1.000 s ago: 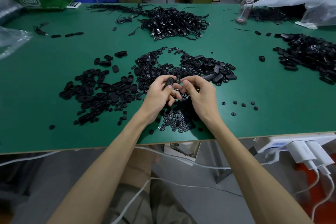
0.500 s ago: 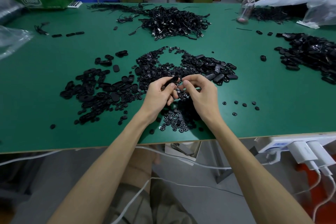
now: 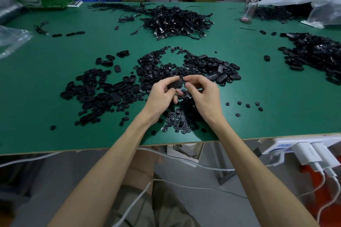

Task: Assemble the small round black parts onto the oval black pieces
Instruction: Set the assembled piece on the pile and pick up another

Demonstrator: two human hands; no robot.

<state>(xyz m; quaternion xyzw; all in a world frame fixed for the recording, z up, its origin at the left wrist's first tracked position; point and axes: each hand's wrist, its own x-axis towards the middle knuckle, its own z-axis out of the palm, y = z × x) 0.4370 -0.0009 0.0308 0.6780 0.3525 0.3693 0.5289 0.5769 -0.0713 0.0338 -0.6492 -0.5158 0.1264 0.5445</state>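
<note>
Mating step: oval piece in the left hand, right pinch at its end

My left hand [image 3: 162,96] gripped one oval piece [image 3: 174,84], thumb on top and fingers curled beneath, lifted clear of the green table [image 3: 276,116]. The oval's long axis ran roughly across me, left to right, with the right end tipped slightly away and aimed at the right hand [image 3: 204,94]. Its broad face was turned up toward the camera.

The right hand sat just beside that right end. Its fingers were curled in, and thumb and forefinger fingertips [image 3: 187,85] were drawn into a narrow pinch. I could not tell whether a round part sat in the pinch, because the fingertips hid anything there. Nor could I say whether the pinch touched the oval's tip or stood a sliver apart.

Judgement: the next move turned on that line. The pinch lay off the oval's end, not over its face. To seat a part, the right hand would have to travel leftward along the long axis and come down on the face. The right hand was placed for that, and the left served only as holder.

Supply noted: small round parts [image 3: 177,121] were heaped under both hands and on my side of them. A spread of oval pieces [image 3: 103,90] lay out past the left hand, and more ovals [image 3: 223,76] lay beyond the right. A few loose rounds [image 3: 248,105] lay well to the right of the right hand.

Risk, as I read it: everything was black on black, so judging seating by eye would be poor.
</note>
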